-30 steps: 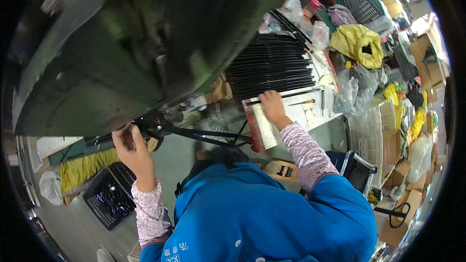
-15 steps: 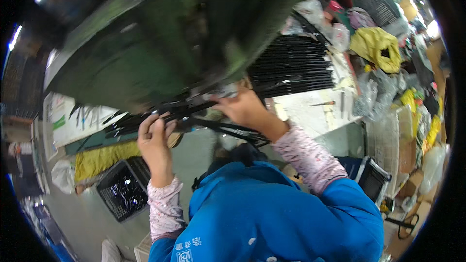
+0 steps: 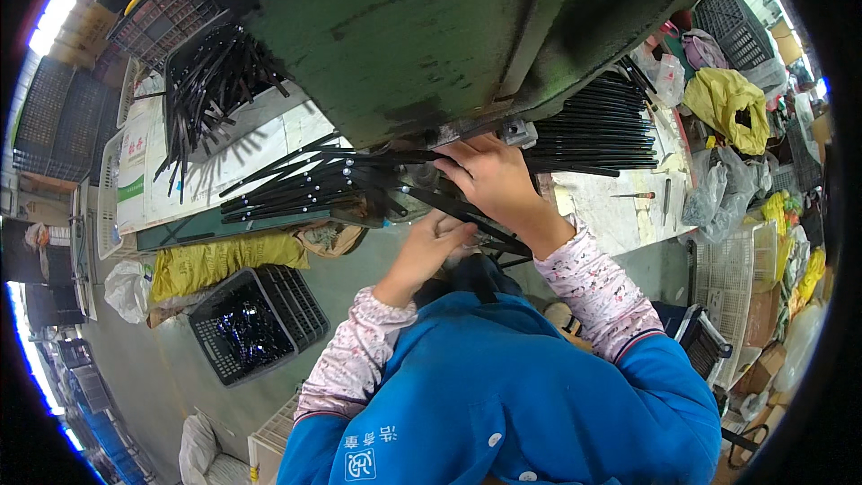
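Note:
My right hand (image 3: 492, 178) is closed on the end of a long black strip (image 3: 395, 158) just below the green machine (image 3: 404, 45). A small metal block (image 3: 518, 132) on the machine sits beside its knuckles. Close to my lap, my left hand (image 3: 427, 253) has curled fingers beside a bundle of black strips (image 3: 467, 212) slanting beneath my right hand. What those fingers hold, if anything, is hidden. More black strips with silver rivets (image 3: 296, 196) fan out to the left along the table edge.
Parallel black rods (image 3: 602, 130) lie on the right table, near a small brush (image 3: 633, 195). At the back left, a bin (image 3: 211, 90) is heaped with black strips. A black crate (image 3: 256, 323) stands on the floor beside a yellow sack (image 3: 215, 268). Bags crowd the far right.
My left hand has moved from the strips at the left toward my lap and right hand. My right hand stays at the machine. The view has shifted, showing more of the left table.

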`<state>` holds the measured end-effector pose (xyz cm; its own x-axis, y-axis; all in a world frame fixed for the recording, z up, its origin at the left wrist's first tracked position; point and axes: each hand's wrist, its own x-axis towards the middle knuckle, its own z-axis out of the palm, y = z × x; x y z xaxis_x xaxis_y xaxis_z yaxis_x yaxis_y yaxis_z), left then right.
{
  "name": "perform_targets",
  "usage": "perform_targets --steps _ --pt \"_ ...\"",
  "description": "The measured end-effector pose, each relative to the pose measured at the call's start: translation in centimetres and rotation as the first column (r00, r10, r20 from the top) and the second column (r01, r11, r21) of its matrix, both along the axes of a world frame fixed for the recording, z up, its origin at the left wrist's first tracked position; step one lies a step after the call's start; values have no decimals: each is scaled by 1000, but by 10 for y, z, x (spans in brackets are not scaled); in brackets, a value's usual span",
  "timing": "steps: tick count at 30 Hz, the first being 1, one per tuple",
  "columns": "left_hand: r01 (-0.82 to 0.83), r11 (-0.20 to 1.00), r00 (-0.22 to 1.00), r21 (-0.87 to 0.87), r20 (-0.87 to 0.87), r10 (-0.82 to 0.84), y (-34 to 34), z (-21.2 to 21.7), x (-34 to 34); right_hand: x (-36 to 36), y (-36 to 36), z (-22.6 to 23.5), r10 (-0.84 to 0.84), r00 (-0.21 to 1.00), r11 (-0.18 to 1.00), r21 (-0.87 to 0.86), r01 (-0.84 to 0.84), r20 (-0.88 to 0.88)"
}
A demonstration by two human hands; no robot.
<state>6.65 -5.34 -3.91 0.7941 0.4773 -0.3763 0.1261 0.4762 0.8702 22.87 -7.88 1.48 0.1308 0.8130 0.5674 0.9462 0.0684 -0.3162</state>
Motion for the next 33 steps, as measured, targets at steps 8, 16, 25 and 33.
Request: perform_targets --steps 8,16,25,33 --pt "-210 948 933 -241 240 268 -27 7 40 -9 -5 5 -87 996 990 -110 89 24" --pt "-208 927 908 -312 290 301 -20 6 53 1 -24 13 -94 991 989 -122 83 -90" --pt "-443 896 889 37 150 433 22 27 -2 57 21 -117 -10 862 983 -164 -84 -506" --pt "-539 842 798 21 332 503 69 50 -63 91 39 -191 -130 962 928 -372 32 -242"
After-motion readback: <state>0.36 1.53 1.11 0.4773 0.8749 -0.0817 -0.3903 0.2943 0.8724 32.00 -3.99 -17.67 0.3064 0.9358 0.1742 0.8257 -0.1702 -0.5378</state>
